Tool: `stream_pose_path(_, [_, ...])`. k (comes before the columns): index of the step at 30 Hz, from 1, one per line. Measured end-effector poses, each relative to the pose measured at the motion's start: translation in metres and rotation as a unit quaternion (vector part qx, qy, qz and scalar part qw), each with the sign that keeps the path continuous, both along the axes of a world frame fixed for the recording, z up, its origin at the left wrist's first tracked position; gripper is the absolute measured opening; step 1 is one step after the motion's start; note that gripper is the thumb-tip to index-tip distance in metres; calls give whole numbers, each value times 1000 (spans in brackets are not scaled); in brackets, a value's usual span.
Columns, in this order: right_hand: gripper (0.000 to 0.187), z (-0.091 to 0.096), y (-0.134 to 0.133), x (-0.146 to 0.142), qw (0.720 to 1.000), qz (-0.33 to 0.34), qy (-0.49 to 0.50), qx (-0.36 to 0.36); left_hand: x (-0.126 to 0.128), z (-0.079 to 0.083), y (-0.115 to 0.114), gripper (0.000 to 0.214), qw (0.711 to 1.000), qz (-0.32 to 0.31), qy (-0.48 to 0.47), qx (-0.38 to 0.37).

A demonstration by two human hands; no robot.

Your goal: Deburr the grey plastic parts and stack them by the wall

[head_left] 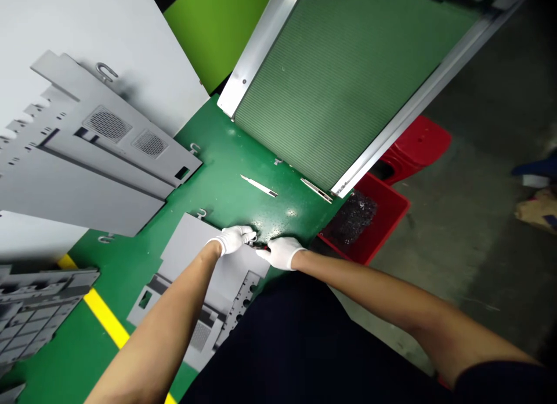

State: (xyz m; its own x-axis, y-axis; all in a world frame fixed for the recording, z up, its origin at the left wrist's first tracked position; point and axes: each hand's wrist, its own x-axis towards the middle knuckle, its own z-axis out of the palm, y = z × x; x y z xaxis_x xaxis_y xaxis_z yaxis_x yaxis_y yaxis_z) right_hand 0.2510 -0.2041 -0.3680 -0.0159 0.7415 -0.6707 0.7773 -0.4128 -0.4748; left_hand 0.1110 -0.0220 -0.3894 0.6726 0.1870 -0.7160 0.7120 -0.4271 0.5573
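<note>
Both hands meet at the far right corner of the grey panel (pixel 204 259), which lies flat on the green tabletop (pixel 226 160), near edge, right in front of me. My left hand (pixel 232 238), in a white glove, has its fingers curled down at that corner. I cannot tell whether it pinches the panel edge or only presses on it. My right hand (pixel 282 252), also gloved, is closed around a small dark-and-red tool (pixel 261 247) whose tip points at the left hand's fingers; most of the tool is hidden. The hands almost touch. My guess is that the left steadies the corner so the tool can bear on it.

Red bin (pixel 369 224) sits on the floor just right of the tabletop's edge with dark scraps inside, probably parked there to catch waste. Two thin metal strips (pixel 260 186) lie loose on the tabletop, far of the hands, within reach. Big finned panel (pixel 348 85) in a metal frame covers the far right. Larger grey perforated panels (pixel 100 154) are stacked at left, with metal hooks (pixel 107 73) near them. Yellow line (pixel 107 317) runs across near left.
</note>
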Motion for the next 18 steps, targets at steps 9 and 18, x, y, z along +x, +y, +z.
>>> stream_pose_path(9, [72,6,7,-5,1000,-7,-20,4,-1,6,-3,49,999,31,-9,-39])
stream_pose_path(18, [80,8,-5,12,998,-59,9,-4,10,36,3,51,990,115,-79,-19])
